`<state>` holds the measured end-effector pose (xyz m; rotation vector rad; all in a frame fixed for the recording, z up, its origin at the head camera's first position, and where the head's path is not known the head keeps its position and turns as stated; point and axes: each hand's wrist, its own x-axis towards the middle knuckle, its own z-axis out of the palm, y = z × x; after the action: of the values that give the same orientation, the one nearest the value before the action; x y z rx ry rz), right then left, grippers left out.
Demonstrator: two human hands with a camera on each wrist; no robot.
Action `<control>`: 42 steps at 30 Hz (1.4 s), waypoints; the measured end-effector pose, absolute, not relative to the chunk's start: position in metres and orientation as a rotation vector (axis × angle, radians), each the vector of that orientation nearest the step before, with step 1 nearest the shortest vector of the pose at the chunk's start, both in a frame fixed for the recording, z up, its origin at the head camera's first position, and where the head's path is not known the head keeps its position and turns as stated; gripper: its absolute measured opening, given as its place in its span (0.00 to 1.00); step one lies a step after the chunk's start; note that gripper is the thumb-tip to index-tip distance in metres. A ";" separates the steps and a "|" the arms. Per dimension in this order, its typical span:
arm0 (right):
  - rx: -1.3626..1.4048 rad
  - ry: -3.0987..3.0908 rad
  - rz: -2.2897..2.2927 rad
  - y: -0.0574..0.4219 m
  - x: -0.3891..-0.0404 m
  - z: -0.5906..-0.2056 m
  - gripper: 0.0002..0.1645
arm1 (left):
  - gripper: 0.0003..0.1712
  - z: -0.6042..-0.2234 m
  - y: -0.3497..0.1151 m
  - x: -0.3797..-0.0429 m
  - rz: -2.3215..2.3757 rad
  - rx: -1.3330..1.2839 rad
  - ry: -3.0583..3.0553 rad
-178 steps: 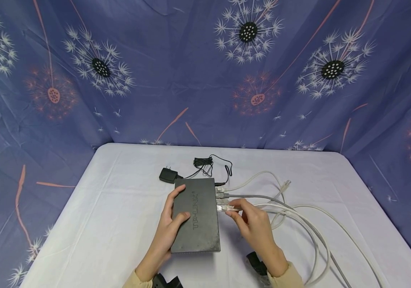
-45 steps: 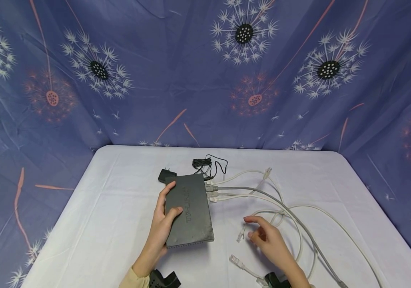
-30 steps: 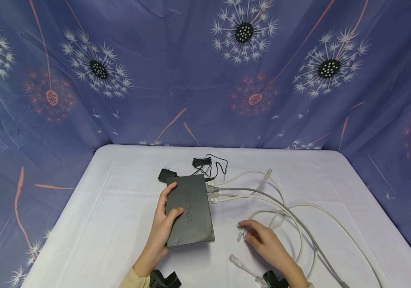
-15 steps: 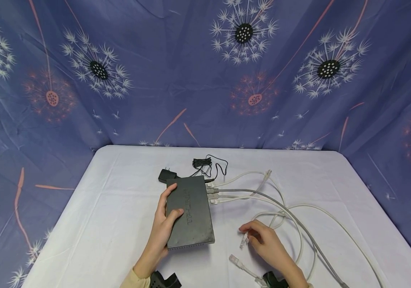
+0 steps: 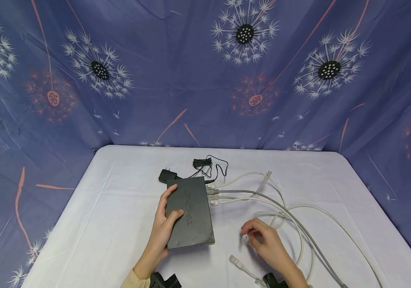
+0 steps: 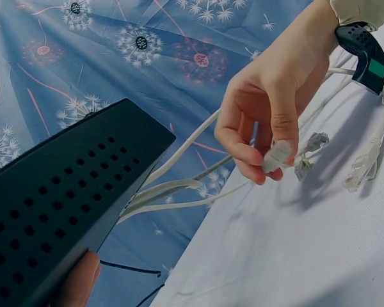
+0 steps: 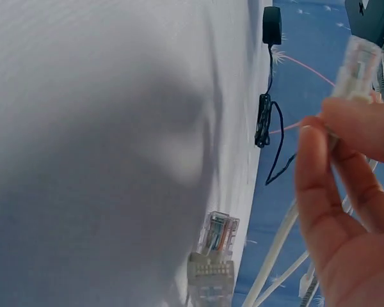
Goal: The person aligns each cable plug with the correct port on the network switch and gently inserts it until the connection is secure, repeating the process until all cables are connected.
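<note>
My left hand (image 5: 162,226) grips a black TP-LINK network switch (image 5: 191,236) by its left side, thumb on top, tilted above the table. Several network cables and a thin black power lead run from its right side. To the right, my right hand (image 5: 268,246) pinches the clear plug (image 7: 357,67) of a white network cable between thumb and fingers. In the left wrist view that plug (image 6: 276,155) sticks out past the fingertips, apart from the switch's vented side (image 6: 70,192). A second loose network plug (image 5: 235,261) lies on the table below my right hand.
A black power adapter (image 5: 167,176) and its bundled cord (image 5: 202,163) lie behind the switch. Grey and white cables (image 5: 300,222) loop across the right of the white table (image 5: 112,224). Another plug (image 5: 268,175) rests farther back. A patterned blue curtain (image 5: 176,80) hangs behind.
The right hand has left a plug at the switch's ports, moved toward the front right and taken hold of a loose network plug, now turned up. The left hand keeps holding the switch.
</note>
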<state>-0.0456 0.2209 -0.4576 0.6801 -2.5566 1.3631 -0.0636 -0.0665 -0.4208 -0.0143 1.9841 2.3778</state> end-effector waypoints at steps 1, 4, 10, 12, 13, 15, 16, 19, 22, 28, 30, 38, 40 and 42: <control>0.697 -2.533 1.365 0.220 -0.046 -0.457 0.27 | 0.38 -0.421 -0.066 -0.064 2.379 -0.019 1.981; 0.755 -2.448 1.370 0.219 -0.047 -0.458 0.28 | 0.39 -0.421 -0.066 -0.064 2.377 -0.032 1.979; 0.833 -2.358 1.419 0.219 -0.048 -0.459 0.27 | 0.39 -0.422 -0.066 -0.063 2.360 -0.028 2.008; 0.838 -2.362 1.434 0.219 -0.048 -0.457 0.27 | 0.39 -0.421 -0.066 -0.063 2.364 -0.028 2.000; 0.841 -2.364 1.439 0.219 -0.048 -0.455 0.26 | 0.38 -0.421 -0.066 -0.063 2.365 -0.022 1.997; 0.853 -2.360 1.438 0.219 -0.048 -0.451 0.26 | 0.38 -0.421 -0.066 -0.063 2.370 -0.021 1.989; 0.855 -2.359 1.438 0.219 -0.049 -0.448 0.26 | 0.38 -0.421 -0.066 -0.063 2.369 -0.018 1.991; 0.854 -2.344 1.434 0.218 -0.050 -0.442 0.24 | 0.38 -0.421 -0.065 -0.063 2.370 -0.010 1.987; 0.842 -2.330 1.432 0.218 -0.051 -0.438 0.23 | 0.38 -0.421 -0.065 -0.063 2.375 -0.010 1.984; 0.800 -2.333 1.347 0.220 -0.055 -0.433 0.20 | 0.38 -0.421 -0.065 -0.062 2.378 -0.009 1.970; 0.791 -2.341 1.322 0.219 -0.055 -0.431 0.20 | 0.38 -0.422 -0.065 -0.062 2.380 -0.014 1.962; 0.824 -2.307 1.345 0.217 -0.057 -0.424 0.21 | 0.38 -0.422 -0.065 -0.062 2.388 -0.021 1.939; 0.835 -2.292 1.338 0.216 -0.058 -0.422 0.22 | 0.39 -0.421 -0.065 -0.062 2.384 -0.020 1.949; 0.827 -2.287 1.335 0.215 -0.058 -0.421 0.22 | 0.39 -0.421 -0.064 -0.062 2.377 -0.026 1.960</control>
<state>-0.0582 0.2146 -0.4208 0.8266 -2.2869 1.3354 -0.0622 -0.0645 -0.4211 -0.0257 1.9598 2.3768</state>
